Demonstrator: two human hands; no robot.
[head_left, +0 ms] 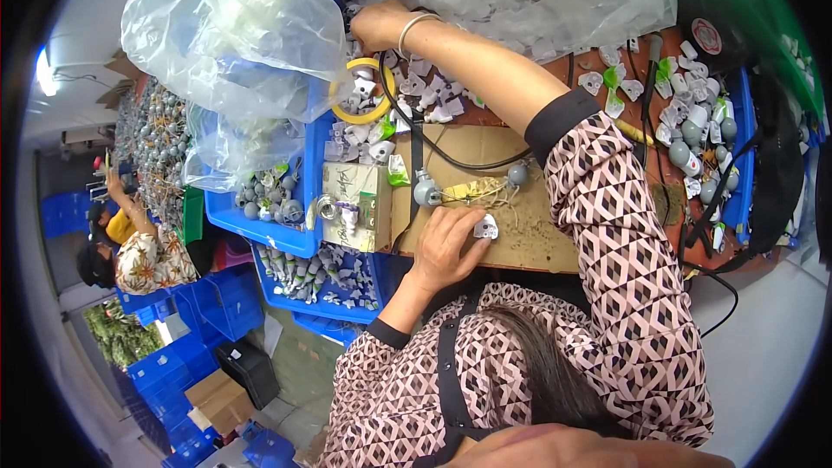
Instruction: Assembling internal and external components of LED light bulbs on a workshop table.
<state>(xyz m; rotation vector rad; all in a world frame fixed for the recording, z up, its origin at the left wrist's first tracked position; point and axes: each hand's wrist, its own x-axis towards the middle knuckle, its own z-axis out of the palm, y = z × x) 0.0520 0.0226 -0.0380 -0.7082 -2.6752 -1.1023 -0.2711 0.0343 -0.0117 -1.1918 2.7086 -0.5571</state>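
Near the middle of the frame, a small white piece is pinched between the thumb and fingertips of the left hand; that grip is nearly closed. The piece is held over a brown cardboard sheet laid on the desk. Just above the left hand, a yellow strip is seen between two grey balls. At upper centre, the right hand is stretched out beside a clear plastic bag; its fingertips are hidden, so its grip cannot be told. Below it, a yellow ring is rested among heaped white parts. At left of centre, grey parts are held in a blue tray.
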